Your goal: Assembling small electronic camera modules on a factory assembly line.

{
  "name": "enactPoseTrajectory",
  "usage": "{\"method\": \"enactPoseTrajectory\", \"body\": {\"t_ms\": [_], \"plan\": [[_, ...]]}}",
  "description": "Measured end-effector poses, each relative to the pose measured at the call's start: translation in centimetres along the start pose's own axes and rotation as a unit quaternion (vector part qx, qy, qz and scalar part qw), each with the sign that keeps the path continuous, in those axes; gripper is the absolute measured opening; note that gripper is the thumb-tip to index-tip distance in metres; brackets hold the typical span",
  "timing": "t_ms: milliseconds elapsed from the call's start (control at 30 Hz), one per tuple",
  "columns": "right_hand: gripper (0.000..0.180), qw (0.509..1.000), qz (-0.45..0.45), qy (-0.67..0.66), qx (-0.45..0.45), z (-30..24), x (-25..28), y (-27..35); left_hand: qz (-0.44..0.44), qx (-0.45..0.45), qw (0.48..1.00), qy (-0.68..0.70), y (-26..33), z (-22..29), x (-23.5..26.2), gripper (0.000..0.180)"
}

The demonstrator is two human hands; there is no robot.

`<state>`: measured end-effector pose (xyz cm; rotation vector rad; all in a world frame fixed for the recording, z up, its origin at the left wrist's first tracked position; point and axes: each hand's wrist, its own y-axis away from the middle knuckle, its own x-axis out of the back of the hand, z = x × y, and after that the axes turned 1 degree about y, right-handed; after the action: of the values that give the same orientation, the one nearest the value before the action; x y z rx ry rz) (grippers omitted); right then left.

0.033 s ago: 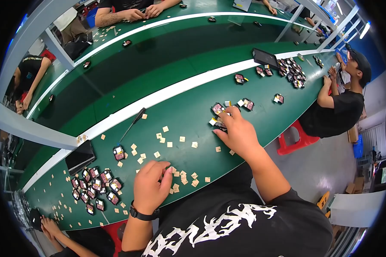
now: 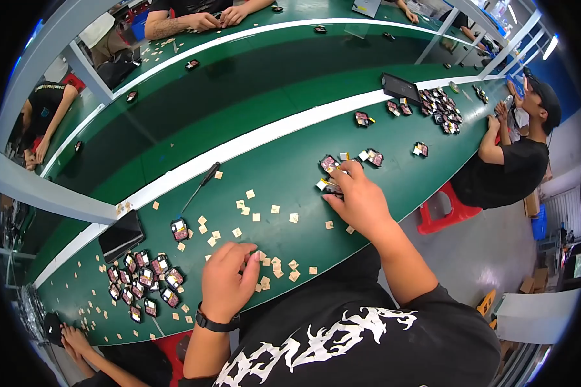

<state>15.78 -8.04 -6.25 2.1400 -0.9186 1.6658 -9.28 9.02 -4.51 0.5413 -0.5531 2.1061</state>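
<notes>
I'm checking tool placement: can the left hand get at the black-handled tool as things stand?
Probably yes: between the left hand and the black-handled tool, only small flat squares seem to lie, nothing tall.

A green table [image 2: 271,171] carries scattered beige squares [image 2: 275,209], a black-handled screwdriver [image 2: 210,173], and small black parts [image 2: 146,277], clustered at the left and right.

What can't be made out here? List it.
Head view:
Black device under the right hand: partly covered by it.
What the left hand holds, if anything: its own back hides the palm.
Marks on tan squares: too small.
Lower-left person: cut off by picture's edge.
</notes>
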Motion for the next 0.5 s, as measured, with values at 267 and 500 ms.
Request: {"method": "enactPoseTrajectory", "body": {"t_ms": [267, 500], "plan": [[0.044, 0.992, 0.008, -0.129, 0.009, 0.5, 0.7, -0.8, -0.091, 0.086, 0.985, 0.12, 0.8, -0.7, -1.4, 0.027], [0.047, 0.865, -0.081, -0.494, -0.039, -9.0, 0.7, 2.7, -0.093, 0.147, 0.842, 0.511, -0.8, 1.1, -4.1, 0.063]]}}
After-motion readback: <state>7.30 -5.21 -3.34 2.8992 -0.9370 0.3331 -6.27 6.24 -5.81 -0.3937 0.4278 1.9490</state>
